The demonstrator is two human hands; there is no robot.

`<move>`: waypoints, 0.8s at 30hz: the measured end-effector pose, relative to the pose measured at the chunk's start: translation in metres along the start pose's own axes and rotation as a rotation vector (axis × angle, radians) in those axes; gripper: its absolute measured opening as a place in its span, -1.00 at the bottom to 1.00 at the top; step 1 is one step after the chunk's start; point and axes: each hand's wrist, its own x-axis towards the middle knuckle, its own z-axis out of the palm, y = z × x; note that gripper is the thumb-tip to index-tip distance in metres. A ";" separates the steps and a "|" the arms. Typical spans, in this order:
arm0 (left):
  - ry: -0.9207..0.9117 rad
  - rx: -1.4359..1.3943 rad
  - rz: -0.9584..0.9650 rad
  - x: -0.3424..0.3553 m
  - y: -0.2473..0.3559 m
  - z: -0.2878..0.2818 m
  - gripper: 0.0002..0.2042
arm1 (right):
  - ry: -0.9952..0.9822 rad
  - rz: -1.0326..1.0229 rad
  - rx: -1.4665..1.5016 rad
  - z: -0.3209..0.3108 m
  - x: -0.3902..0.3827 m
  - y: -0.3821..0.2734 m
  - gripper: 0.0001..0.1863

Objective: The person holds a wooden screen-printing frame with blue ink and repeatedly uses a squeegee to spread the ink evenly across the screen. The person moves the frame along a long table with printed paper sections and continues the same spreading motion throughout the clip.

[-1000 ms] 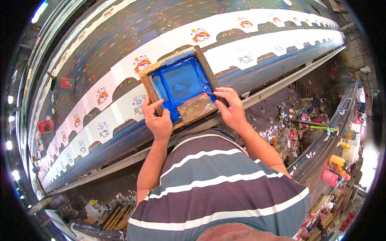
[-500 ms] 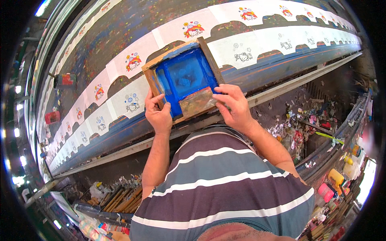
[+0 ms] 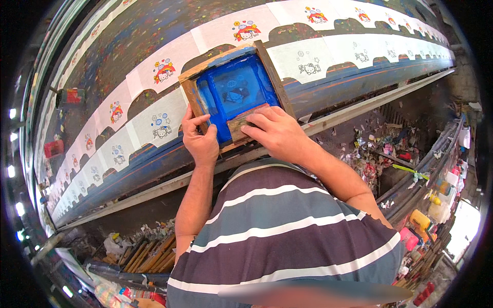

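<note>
A wooden screen-printing frame (image 3: 273, 74) lies tilted across the near row of white fabric pieces. Blue ink coats the inside edges of its mesh (image 3: 239, 87), and a cartoon design shows dimly through the middle. My left hand (image 3: 201, 143) grips the frame's near left side, thumb on top and fingers along the outside. Along the near end of the mesh rests a worn wooden squeegee (image 3: 237, 128). My right hand (image 3: 277, 133) is closed on its upper edge, with the fingertips over the wood. The squeegee's blade is hidden.
Nearby fabric pieces (image 3: 163, 115) carry black outlines, some with blue prints; the farther row (image 3: 182, 51) has coloured prints. A metal rail (image 3: 334, 120) edges the long table. Scraps litter the floor (image 3: 370, 159) at right; wooden sticks (image 3: 154, 251) lie lower left.
My right hand has moved left from the frame's right corner onto the squeegee. The design in the mesh shows more plainly. My left hand stays on the frame.
</note>
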 end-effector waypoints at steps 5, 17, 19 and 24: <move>0.015 0.063 0.023 0.000 0.004 0.003 -0.77 | -0.141 0.026 -0.060 -0.009 0.019 0.005 -0.61; 0.019 0.150 0.007 0.000 0.009 0.005 -0.84 | -0.082 0.085 -0.017 -0.006 -0.005 -0.009 -0.63; 0.013 0.165 0.040 0.000 0.010 0.005 -0.84 | -0.087 0.092 -0.039 -0.004 -0.005 -0.009 -0.63; 0.017 0.172 0.065 -0.001 0.011 0.006 -0.83 | -0.078 0.073 -0.063 0.005 0.011 0.006 -0.61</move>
